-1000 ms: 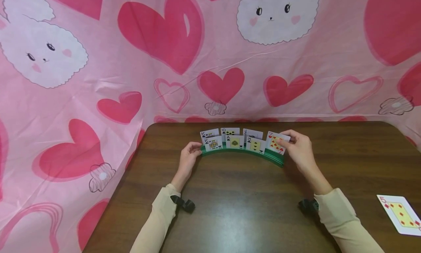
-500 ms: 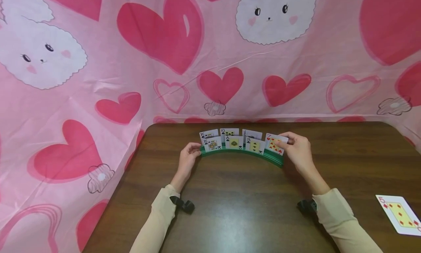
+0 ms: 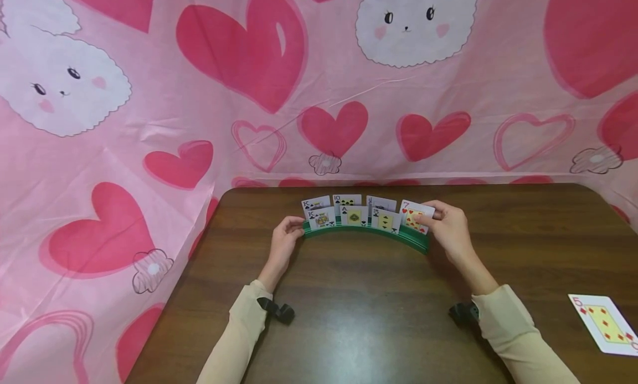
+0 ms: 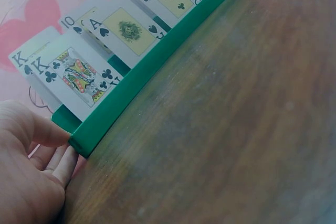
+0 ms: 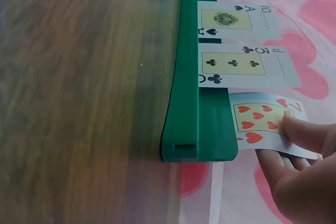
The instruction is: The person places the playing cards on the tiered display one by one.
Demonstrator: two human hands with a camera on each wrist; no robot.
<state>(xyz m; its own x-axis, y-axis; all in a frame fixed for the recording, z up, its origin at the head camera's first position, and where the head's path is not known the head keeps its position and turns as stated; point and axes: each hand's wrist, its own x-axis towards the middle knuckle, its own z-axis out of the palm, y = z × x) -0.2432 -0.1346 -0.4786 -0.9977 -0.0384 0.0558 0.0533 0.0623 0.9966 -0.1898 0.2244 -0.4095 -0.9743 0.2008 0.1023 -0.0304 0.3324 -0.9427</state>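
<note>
A curved green card holder [image 3: 366, 230] stands on the table with playing cards upright in two rows. The front row shows a king of clubs [image 4: 76, 80], an ace of spades [image 4: 126, 32] and a three of clubs [image 5: 233, 65]. Behind them, partly covered, are another king [image 3: 315, 201], a ten of spades [image 3: 347, 198] and a jack [image 3: 381, 203]. My left hand [image 3: 285, 241] pinches the holder's left end between thumb and fingers. With thumb in front and fingers behind, my right hand [image 3: 452, 231] holds a seven of hearts [image 5: 262, 121] at the rear part of the holder's right end.
A large five of diamonds [image 3: 605, 324] lies face up on the brown wooden table [image 3: 349, 317], far to the right. A pink cloth [image 3: 279, 151] with hearts and rabbit faces hangs behind the table and along its left side.
The seven of hearts has moved slightly left in my right hand, nearer the three of clubs. My left hand stays at the holder's left end.
</note>
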